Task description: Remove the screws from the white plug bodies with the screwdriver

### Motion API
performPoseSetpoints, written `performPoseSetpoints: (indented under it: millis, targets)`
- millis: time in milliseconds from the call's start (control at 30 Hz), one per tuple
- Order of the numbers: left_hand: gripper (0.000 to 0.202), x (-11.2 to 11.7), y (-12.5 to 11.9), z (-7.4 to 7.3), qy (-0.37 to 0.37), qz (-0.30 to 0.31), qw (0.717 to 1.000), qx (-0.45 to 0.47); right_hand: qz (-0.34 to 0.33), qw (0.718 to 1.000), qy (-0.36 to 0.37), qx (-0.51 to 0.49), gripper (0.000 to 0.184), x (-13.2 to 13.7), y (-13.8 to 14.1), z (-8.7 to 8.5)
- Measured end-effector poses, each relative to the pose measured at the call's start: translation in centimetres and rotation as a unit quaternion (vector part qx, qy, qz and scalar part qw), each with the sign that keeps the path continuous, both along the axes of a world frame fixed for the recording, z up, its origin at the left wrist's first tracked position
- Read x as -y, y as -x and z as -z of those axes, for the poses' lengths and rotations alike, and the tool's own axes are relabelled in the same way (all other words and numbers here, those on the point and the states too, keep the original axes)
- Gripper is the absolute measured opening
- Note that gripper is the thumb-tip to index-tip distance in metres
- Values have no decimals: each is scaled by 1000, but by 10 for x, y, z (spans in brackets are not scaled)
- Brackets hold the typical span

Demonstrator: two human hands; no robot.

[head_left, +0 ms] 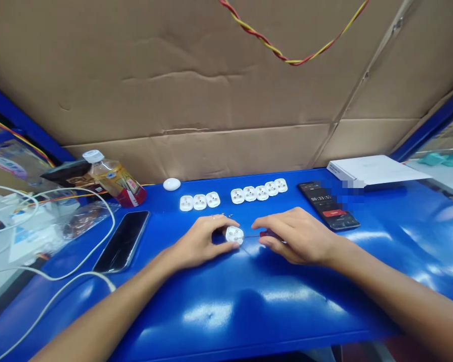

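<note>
Between the thumb and fingers of my left hand [206,239] is a small white plug-like housing [234,234], held just over the blue tabletop. My right hand [296,235] grips the dark red handle of a screwdriver [265,234]. Its thin shaft points left, and the tip reaches the housing's right side; whether it sits in a screw I cannot tell. Behind the hands, similar white housings stand in two groups: three on the left [200,202] and several on the right [249,193]. A few tiny screws [230,215] lie just beyond my left hand.
A phone with a running timer [328,206] lies right, before a white box [377,170]. To the left are a dark phone [123,241], a drink bottle [117,181], white cables [111,221] and a white oval object [171,184]. Cardboard [196,100] walls the back.
</note>
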State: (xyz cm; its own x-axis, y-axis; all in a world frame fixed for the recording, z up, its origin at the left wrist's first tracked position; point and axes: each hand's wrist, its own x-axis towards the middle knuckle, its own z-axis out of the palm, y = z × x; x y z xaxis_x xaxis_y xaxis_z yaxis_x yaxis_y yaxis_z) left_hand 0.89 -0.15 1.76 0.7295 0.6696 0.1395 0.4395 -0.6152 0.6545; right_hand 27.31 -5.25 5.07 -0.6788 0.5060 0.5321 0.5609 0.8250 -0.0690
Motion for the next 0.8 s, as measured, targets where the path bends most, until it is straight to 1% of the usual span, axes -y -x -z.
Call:
performPoseSetpoints:
  millis: [67,133,233,300,400,500,567,633,700,800]
  targets:
    - [35,0,0,0,-2,0,1000,-3,-13,1000,-14,-4,15,-1,-1,1]
    - [35,0,0,0,-5,-2,1000,-4,-32,999,-23,-10,19,-1,0,0]
    - [36,0,0,-1,-3,-1,1000,-1,-51,999,-10,-1,24,1,1,-4]
    - [36,1,0,-1,-1,-1,1000,0,-36,999,-8,5,21,1,1,-4]
    - [37,1,0,-2,-2,-2,1000,-3,7,999,-35,4,20,-1,0,-1]
    - [37,1,0,-2,-2,-1,1000,-4,5,999,-52,-13,15,-1,2,1]
    - [36,1,0,-1,0,2,1000,2,-13,999,-39,-29,21,1,3,0]
    - [35,1,0,-1,1,4,1000,7,-16,999,-11,-31,23,3,4,-3]
    - [36,1,0,0,-2,4,1000,7,7,1000,7,-20,21,4,3,-4]
    - [37,0,0,1,-7,5,1000,3,51,999,2,0,18,2,0,-1]
